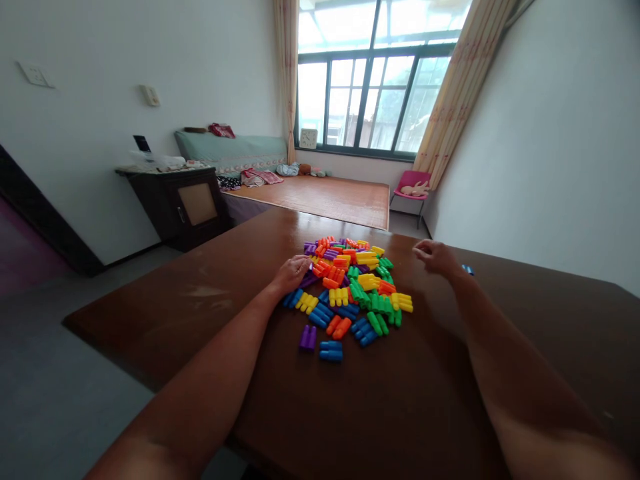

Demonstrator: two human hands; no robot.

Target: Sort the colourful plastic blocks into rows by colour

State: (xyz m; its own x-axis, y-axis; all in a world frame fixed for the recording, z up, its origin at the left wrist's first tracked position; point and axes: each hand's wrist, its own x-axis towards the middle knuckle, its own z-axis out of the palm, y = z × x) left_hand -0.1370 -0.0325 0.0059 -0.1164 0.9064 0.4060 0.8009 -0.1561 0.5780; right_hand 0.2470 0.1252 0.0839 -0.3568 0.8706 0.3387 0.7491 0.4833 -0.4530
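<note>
To the left of the left grip (293,273), a broad stretch of brown worktop (200,287) runs out to a slanting side edge and a corner; more of its surface spreads to the right of the right grip (434,256) and on the near side of both. The far edge lies a little beyond the two grips, with a bed (325,197) past it and a pink chair (413,183) beyond the right grip. A clock (309,139) stands on the sill well beyond the left grip, its dial marks too small to read. The heap of plastic blocks (350,273), in orange, yellow, green, blue and purple, sits between the grips: its left side meets the fingers of the left grip, while the right grip is apart from its right side. A purple block (308,338) and a blue block (331,351) lie on the near side of the left grip, and a small blue piece (468,269) lies just right of the right wrist. The left fingers bend down at the heap, and whether they grasp a block I cannot tell; the right fingers are curled, and whether they enclose anything I cannot tell.
</note>
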